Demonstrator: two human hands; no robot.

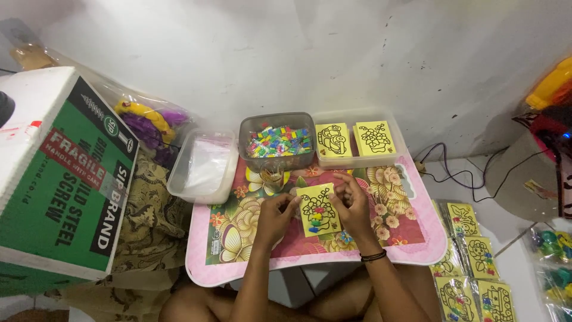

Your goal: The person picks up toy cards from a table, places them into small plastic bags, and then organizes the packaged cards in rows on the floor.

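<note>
While steadied over the pink floral low table [417, 253], small yellow square card with black line drawing [318, 210] pinched by left hand [275, 217] and right hand [351, 206] (presumably kept flat), near the grey tub of coloured pieces [277, 142].

At four o'clock, the packed yellow cards [476, 280] run off the bottom edge, and bagged toys [551, 247] are cut by the right edge. The small coloured pieces [280, 142] in the grey tub [277, 122] at twelve o'clock are too small to identify.
</note>
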